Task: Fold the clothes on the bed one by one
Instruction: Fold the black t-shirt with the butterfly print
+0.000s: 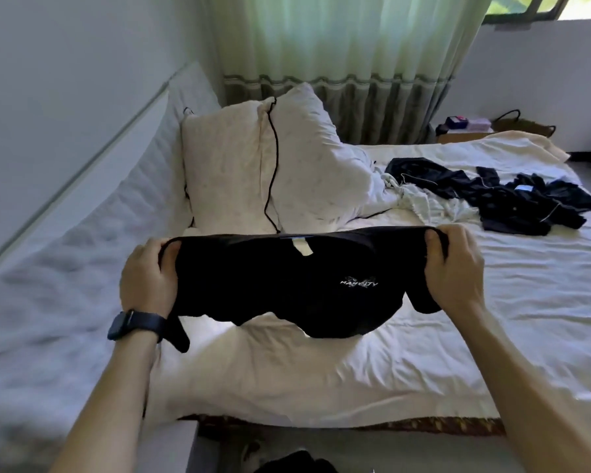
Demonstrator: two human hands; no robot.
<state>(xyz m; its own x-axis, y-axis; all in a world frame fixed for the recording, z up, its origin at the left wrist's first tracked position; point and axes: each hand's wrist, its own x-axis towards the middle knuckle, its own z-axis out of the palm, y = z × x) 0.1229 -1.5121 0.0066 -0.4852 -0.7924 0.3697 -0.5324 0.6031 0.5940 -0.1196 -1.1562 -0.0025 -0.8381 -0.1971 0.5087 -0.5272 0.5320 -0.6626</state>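
Above the near part of the white-sheeted bed [423,353], holding a black garment [280,285] spread out in the air, clear of the sheet. Gripping its left end with the left hand [147,274], fingers curled round the bunched top edge; gripping its right end with the right hand [454,268] in the same way. Pulled taut along the top between the two hands, with a white label at the middle of that edge and a small pale printed logo right of centre; lower edge hanging loose and uneven, one dark strip dangling below the left wrist. Wearing a dark watch [133,324] on that wrist. Farther back on the bed, to the right and well apart from both hands: a heap of dark clothes [512,199], unfolded, touching a crumpled pale garment [423,203] on its left. At the head of the bed, behind the held garment: two white pillows [239,172] with black piping, propped upright. Beyond those, a pale green curtain [348,63].
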